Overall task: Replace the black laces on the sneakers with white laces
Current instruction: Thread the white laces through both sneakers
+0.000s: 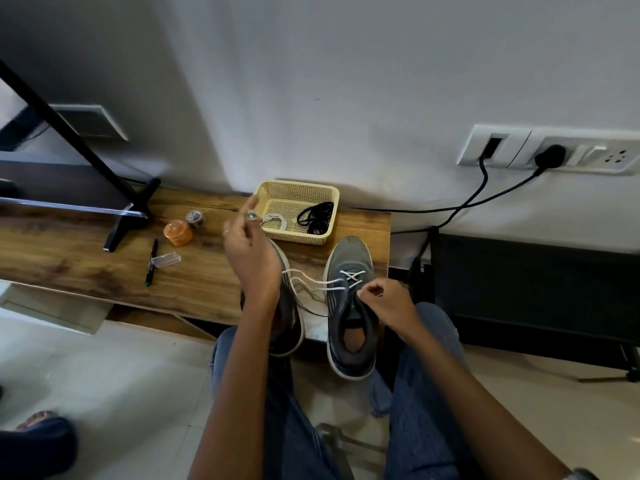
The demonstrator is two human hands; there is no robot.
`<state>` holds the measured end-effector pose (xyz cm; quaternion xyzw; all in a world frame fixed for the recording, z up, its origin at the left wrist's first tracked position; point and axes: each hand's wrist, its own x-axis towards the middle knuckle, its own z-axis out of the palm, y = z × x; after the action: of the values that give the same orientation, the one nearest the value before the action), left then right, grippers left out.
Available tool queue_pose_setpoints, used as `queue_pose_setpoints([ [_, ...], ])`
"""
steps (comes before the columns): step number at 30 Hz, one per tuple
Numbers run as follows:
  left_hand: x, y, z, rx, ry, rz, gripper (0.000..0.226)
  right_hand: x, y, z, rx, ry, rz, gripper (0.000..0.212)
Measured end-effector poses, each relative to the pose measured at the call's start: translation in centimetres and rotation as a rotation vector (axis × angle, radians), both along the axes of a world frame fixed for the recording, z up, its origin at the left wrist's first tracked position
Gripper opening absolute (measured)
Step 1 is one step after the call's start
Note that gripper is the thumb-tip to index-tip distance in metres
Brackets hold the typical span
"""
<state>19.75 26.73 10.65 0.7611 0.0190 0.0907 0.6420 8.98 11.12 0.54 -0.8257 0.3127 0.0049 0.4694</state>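
Where the tabletop (86, 237) meets the wall at far left, a black stand (117, 216) rests on the wood. To its right lie a black pen (151, 262), a clear plastic case (167, 260), an orange jar (178, 232) and a small tape roll (195, 217). The left hand (247, 258) is raised over the left sneaker (289, 327), hiding most of that shoe; its fingers are curled and pull on the white lace (311, 284), though the exact pinch point cannot be seen. The lace runs taut from this hand across the gap to the right sneaker (349, 306), where it already crosses the front eyelets. Behind the sneakers, against the wall, a yellow basket (329, 195) holds a coiled white lace at left and the black laces (316, 217) at right. The right hand (384, 299) rests at the right sneaker's eyelets, fingers curled, pinching the lace. Both sneakers stand on the near tabletop edge, toes toward the wall. At far right, a wall socket (550, 150) carries two black cables (485, 188).
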Motion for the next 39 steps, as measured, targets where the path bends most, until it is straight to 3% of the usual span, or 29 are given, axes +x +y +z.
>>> queue_pose_setpoints([
  [4,-2.2,-2.3,-2.1,0.127,0.169,-0.219,0.033,-0.1,0.6,-0.1,-0.114,0.022,0.054,0.033],
  [8,-3.8,-3.9,-5.5,0.363,0.203,-0.504,0.04,0.1,0.2,-0.8,-0.146,0.106,0.102,0.051],
  [13,-5.0,-4.5,-8.3,0.505,0.285,-0.64,0.041,0.2,0.1,-1.3,-0.118,0.046,0.034,0.021],
  [19,-5.2,-4.6,-9.3,0.581,0.214,-0.57,0.023,-0.1,-0.9,-2.0,0.085,0.017,-0.041,0.024],
  [24,-5.1,-4.9,-9.6,0.679,0.205,-0.564,0.02,-0.5,-0.7,-2.0,0.223,-0.005,-0.12,0.021],
  [30,-5.0,-5.8,-9.2,0.759,0.251,-0.53,0.014,-0.5,-1.0,-1.7,0.458,-0.021,-0.242,0.035],
  [39,-4.1,-7.4,-8.5,0.89,0.286,-0.535,0.01,-0.5,-1.1,-1.8,0.554,-0.022,-0.277,0.033],
])
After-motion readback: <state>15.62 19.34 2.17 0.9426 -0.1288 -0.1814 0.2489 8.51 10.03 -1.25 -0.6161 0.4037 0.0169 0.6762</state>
